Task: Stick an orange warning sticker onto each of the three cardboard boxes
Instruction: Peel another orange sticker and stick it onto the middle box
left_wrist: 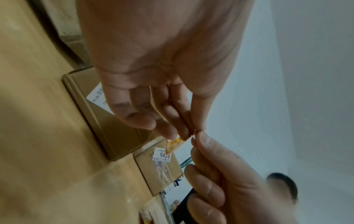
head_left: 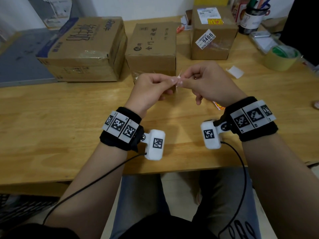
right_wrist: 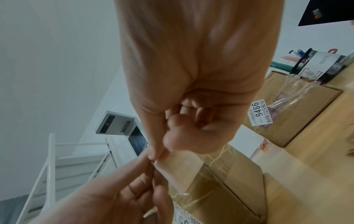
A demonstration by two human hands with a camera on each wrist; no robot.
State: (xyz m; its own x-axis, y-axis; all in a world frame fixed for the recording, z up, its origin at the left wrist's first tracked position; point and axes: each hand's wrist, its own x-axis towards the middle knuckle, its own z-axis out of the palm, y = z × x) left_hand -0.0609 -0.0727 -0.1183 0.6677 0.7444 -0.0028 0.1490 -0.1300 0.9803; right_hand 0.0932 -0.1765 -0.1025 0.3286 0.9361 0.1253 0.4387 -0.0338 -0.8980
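Note:
Three cardboard boxes stand in a row at the back of the table: a large left box [head_left: 82, 49], a middle box [head_left: 151, 49] and a right box [head_left: 214, 40]. The right box carries an orange sticker [head_left: 214, 21] on its top. In front of the middle box my left hand [head_left: 172, 81] and right hand [head_left: 183, 81] meet above the table. Both pinch one small orange sticker [left_wrist: 175, 144] with thumb and fingertips. Its white back [head_left: 178, 78] faces the head view. Whether its backing is coming off I cannot tell. Another orange sticker [head_left: 218, 106] lies on the table under my right wrist.
A loose white backing slip [head_left: 235, 71] lies right of my hands. A roll of tape [head_left: 281, 57] sits at the right edge, with a pen cup [head_left: 253, 16] and small clutter behind it. The wooden table [head_left: 69, 118] reaches to its front edge by my lap.

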